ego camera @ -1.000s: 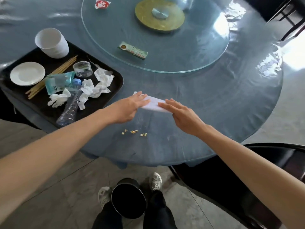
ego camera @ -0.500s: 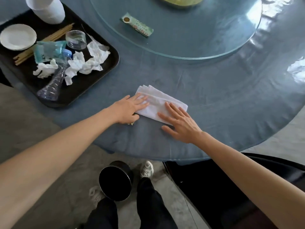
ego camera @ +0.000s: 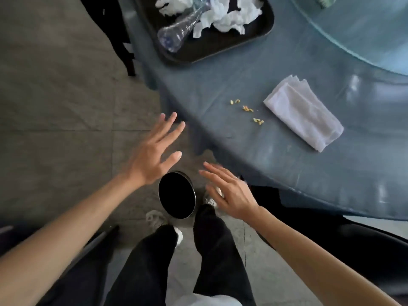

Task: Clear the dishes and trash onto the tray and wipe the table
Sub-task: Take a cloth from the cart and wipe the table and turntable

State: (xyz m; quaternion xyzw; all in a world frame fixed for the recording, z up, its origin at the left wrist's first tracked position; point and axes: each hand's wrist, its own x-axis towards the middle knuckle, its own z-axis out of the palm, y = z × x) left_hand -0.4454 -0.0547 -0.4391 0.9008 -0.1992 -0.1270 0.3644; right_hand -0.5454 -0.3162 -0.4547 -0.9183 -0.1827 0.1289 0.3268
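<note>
both hands [ego camera: 154, 155] off the folded cloth [ego camera: 303, 112], now above the bin [ego camera: 176, 195]

The floor [ego camera: 66, 89] is made of large grey stone tiles with thin joints between them. A round surface [ego camera: 276, 168] with a blue-grey cloth under a shiny clear cover takes the upper right part, and soft light reflects on it. At the upper right lies the edge of a glass turntable [ego camera: 364, 40]. A dark wooden chair leg [ego camera: 125, 51] stands on the floor at the upper left. A black round chair [ego camera: 353, 244] is at the lower right, partly under the surface. A dark cylindrical bin [ego camera: 176, 195] stands on the floor near the surface edge.
</note>
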